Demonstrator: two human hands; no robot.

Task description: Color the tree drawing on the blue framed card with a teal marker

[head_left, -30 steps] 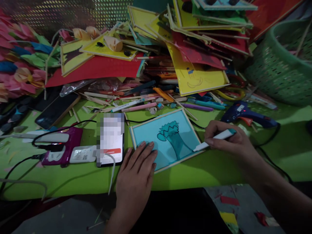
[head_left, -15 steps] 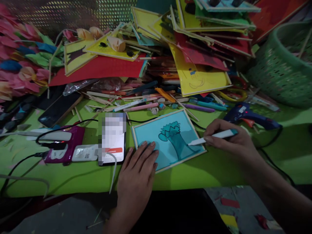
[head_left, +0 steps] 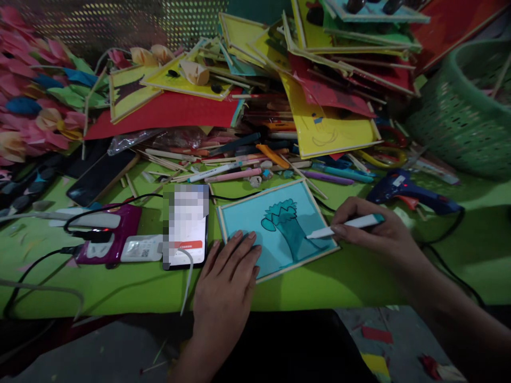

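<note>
A blue sheet (head_left: 243, 213) edged with thin wooden sticks lies on the green table. On it is a tree-like drawing (head_left: 288, 234), its trunk and crown filled with teal and outlined in dark lines. My left hand (head_left: 225, 282) lies flat, fingers outstretched, over the sheet's lower left part. Between the fingers of my right hand (head_left: 371, 234) is a white marker (head_left: 345, 226) with a teal end. Its tip meets the right side of the drawn trunk.
A lit phone (head_left: 186, 229) and a purple power strip (head_left: 130, 226) with cables are at left. Pens and sticks lie behind the sheet, below a pile of framed sheets (head_left: 335, 122). A blue glue gun (head_left: 413, 191) and a green basket (head_left: 459, 117) stand at right.
The marker tip has shifted very slightly along the trunk's right side. My left hand stays on the sheet. The whole view has moved a little.
</note>
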